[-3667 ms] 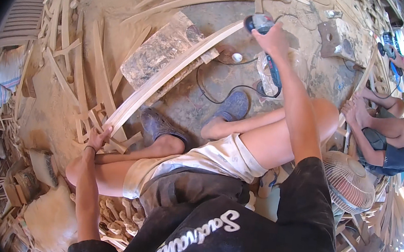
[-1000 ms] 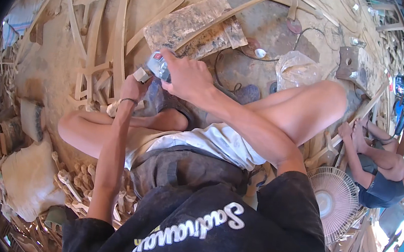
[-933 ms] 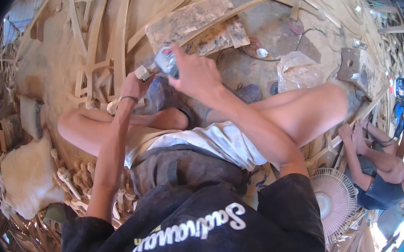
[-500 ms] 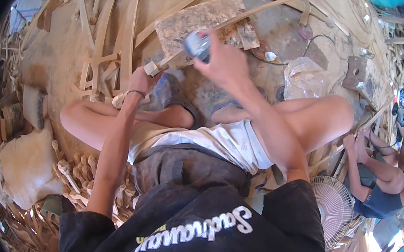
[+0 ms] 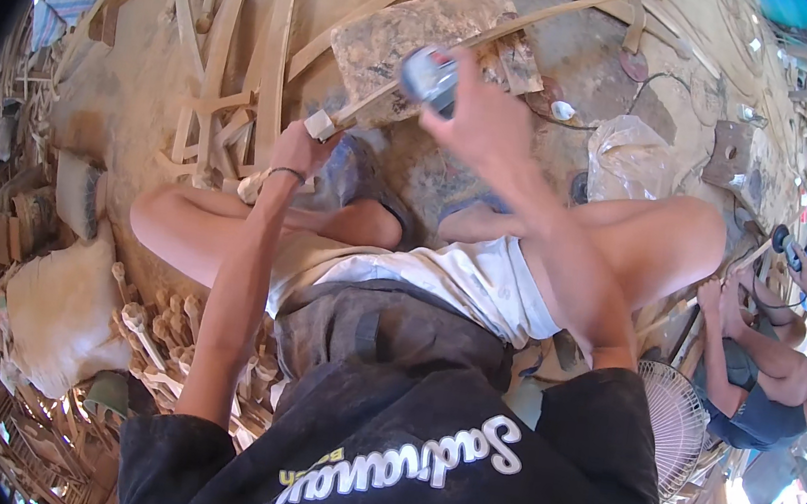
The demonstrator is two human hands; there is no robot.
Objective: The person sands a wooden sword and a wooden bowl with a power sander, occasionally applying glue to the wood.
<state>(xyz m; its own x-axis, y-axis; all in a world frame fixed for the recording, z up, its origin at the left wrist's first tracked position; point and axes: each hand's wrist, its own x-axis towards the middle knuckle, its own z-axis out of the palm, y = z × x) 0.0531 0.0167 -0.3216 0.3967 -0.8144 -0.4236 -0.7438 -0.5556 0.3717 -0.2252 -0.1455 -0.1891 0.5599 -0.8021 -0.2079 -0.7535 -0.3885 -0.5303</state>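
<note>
My left hand [image 5: 303, 151] is closed around the near end of a long, narrow wooden strip [image 5: 543, 17], just behind its squared tip. The strip slants away to the far right across a worn flat board [image 5: 373, 47] on the ground. In my right hand [image 5: 489, 127], blurred by motion, is a grey and dark hand-held power tool with a bit of red, apparently an angle grinder [image 5: 429, 76]. Its rounded head is over the strip, beyond my left hand. Whether it touches the wood I cannot tell.
Curved wooden pieces [image 5: 278, 45] lie at the far left. A clear plastic bag [image 5: 626, 159], a dark cord [image 5: 667, 78] and a block with a hole [image 5: 733, 151] are to the right. A fan [image 5: 670, 421] stands near a seated person [image 5: 762, 372] holding a similar tool.
The view has shifted slightly. My right hand has moved the angle grinder a little farther along the strip, away from my left hand, which keeps its grip. The co-worker's tool has shifted.
</note>
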